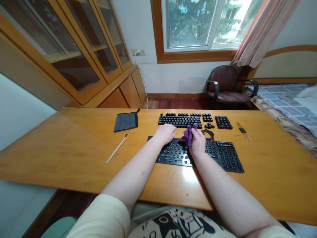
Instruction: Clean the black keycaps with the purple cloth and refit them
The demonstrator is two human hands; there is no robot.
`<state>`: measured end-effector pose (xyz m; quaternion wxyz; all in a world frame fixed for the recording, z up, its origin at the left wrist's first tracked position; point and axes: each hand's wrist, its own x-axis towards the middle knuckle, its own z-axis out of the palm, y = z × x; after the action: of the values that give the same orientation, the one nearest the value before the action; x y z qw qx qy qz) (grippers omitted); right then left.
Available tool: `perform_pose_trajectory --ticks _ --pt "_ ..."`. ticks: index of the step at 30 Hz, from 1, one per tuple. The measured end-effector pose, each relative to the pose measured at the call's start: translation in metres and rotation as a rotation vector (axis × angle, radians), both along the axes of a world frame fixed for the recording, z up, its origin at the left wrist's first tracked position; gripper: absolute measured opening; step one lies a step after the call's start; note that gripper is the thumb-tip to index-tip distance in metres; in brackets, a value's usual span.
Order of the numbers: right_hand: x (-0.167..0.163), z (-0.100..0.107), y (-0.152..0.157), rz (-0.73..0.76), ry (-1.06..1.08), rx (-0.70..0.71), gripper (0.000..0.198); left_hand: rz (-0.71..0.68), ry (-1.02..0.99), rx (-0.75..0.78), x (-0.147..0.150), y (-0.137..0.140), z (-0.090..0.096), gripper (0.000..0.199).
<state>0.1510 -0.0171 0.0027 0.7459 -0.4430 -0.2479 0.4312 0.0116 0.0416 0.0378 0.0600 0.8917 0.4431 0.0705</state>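
Over one keyboard (178, 154), right fingers (195, 133) pinch one cloth (188, 136); left fingers (173, 134) curl, hold unclear.

On the table (81, 145), the keyboard base (173, 153) lies before the keycaps (179, 120), which sit along the far edge with the number-pad keycaps (223, 122) at their right end. The cable (209, 135) lies between base and keycaps. The cloth (188, 136) is in the right hand (198, 141), above the base; the left hand (165, 133) is left of it. Left of the keycaps, near the far edge, is the pouch (126, 121), with 1 stick (117, 149) before it. Nearer the far right corner lies the keycap puller (242, 130).
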Motion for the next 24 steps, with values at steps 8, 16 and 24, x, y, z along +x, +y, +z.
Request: perform_pose_trajectory --ticks 8,16,24 --pt "-0.003 -0.001 0.002 -0.02 0.026 -0.013 0.022 0.108 0.057 0.043 0.019 0.017 -0.019 0.025" --pt "-0.003 0.001 0.001 -0.009 -0.012 -0.034 0.023 0.196 0.048 0.018 0.015 0.018 -0.021 0.018" --pt "-0.002 -0.001 0.001 0.018 -0.034 -0.009 0.024 0.283 -0.322 0.042 -0.014 -0.025 -0.009 0.021"
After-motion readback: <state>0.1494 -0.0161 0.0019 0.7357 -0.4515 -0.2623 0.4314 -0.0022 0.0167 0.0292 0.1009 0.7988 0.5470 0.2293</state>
